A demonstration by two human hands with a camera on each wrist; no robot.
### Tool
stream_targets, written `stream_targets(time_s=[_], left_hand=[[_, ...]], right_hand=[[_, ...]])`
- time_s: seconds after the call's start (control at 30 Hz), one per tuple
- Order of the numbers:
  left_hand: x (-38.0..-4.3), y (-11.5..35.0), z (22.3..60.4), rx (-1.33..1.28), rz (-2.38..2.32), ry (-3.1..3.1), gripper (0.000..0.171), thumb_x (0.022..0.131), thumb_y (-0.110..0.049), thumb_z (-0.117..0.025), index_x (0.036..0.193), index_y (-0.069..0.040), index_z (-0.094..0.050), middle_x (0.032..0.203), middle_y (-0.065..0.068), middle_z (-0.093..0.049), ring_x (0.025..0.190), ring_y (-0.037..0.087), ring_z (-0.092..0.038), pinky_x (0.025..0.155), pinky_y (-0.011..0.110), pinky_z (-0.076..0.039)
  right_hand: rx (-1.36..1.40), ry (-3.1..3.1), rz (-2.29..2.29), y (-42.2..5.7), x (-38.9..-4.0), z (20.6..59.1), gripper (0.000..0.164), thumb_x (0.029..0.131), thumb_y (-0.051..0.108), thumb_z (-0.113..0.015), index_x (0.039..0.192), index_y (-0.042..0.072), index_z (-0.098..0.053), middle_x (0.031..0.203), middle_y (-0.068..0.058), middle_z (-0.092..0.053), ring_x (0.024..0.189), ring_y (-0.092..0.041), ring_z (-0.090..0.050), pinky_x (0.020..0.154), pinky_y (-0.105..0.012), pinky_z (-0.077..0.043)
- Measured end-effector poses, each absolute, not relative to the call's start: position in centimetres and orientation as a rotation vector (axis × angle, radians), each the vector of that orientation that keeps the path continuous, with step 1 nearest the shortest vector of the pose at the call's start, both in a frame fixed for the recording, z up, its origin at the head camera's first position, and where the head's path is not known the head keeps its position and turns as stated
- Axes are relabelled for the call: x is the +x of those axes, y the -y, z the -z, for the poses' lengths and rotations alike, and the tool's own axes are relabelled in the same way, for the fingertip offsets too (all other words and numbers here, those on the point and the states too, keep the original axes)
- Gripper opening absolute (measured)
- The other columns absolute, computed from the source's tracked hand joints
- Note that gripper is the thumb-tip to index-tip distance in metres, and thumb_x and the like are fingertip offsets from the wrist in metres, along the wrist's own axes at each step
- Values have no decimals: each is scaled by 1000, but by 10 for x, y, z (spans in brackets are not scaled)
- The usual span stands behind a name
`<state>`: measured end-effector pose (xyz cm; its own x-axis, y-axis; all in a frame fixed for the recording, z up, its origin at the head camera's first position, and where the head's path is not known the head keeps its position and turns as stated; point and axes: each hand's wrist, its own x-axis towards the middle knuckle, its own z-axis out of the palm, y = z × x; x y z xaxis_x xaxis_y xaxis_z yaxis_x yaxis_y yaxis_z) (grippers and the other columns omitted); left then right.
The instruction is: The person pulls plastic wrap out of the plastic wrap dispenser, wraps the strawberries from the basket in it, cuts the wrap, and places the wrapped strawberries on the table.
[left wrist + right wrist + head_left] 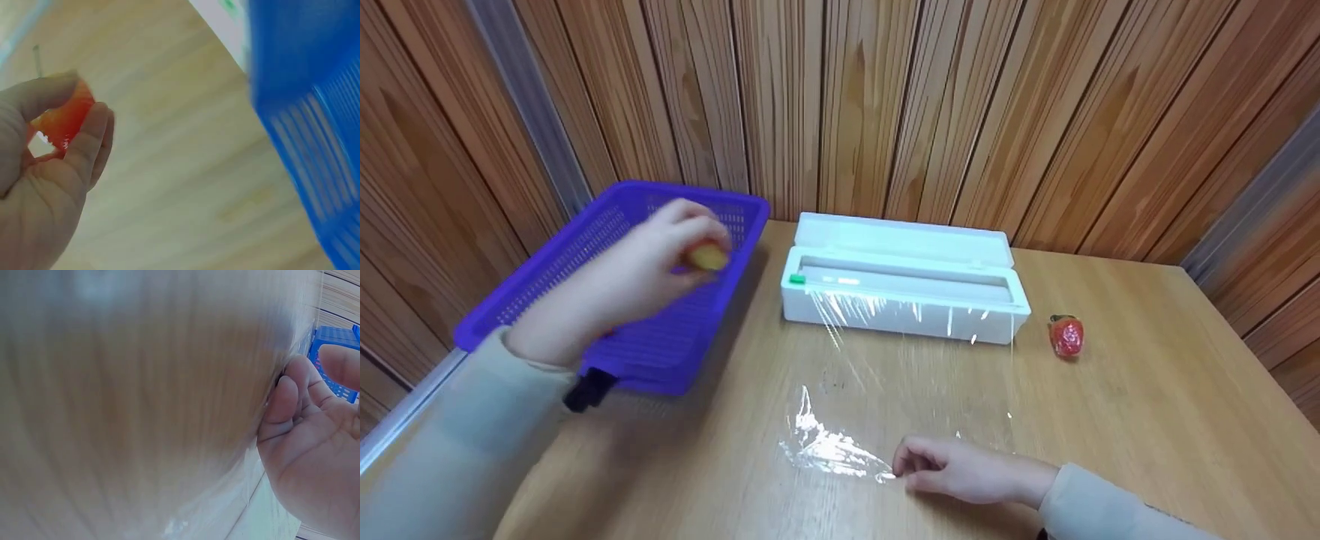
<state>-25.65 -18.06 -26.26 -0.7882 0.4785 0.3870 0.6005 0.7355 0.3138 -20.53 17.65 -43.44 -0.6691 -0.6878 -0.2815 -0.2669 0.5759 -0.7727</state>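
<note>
My left hand [682, 244] holds a small red and yellow fruit [70, 115] with a thin stem, above the purple basket [660, 360] in the head view. Thumb and fingers curl round the fruit in the left wrist view. At the front edge of a sheet of cling film [832, 454], the curled fingers of my right hand [967, 472] grip the film, whose creases run toward the fingertips. The film comes from a white dispenser box [900, 319] with its lid raised.
A red strawberry-like fruit [1067, 337] with a shiny surface lies right of the box. A green slider [797, 279] sits at the box's left end. Behind the wooden table [1147, 390] stands a wood-panelled wall [915, 112].
</note>
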Motion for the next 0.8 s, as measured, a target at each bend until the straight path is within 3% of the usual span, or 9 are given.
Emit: stream_targets(time_s=[0.17,0.27,0.57,0.8], left_hand=[[-233,129,266,-971,594,2644,37,77,-18,-65,112,-17,-54,104,-2,-52,85,8,-54,74,19,-48],[-221,104,272,-1036,498,2616,43,79,-33,-61,118,-20,-50,98,-9,-55,77,1,-55,68,13,-47],[-224,42,314,-1159,203,2711,42,80,-55,-45,99,-19,-53,75,-12,-54,61,3,-50,48,15,-39],[-241,9,374,-1217,54,2823,36,81,-50,-49,95,-18,-51,74,-8,-53,62,7,-48,47,19,-35]], right_hand=[[-756,-2253,938,-177,-207,434,11,86,27,-53,96,22,-54,77,7,-47,72,-3,-44,62,-19,-36],[-746,-2255,911,-177,-207,433,12,86,28,-53,97,25,-53,76,8,-46,71,-3,-44,61,-19,-36],[-917,-2382,752,-176,-201,432,19,85,30,-53,103,26,-47,84,11,-48,77,-1,-45,66,-20,-39],[-1255,-2582,471,-168,-192,438,27,81,21,-57,105,18,-45,87,9,-50,82,-5,-49,69,-25,-45]])
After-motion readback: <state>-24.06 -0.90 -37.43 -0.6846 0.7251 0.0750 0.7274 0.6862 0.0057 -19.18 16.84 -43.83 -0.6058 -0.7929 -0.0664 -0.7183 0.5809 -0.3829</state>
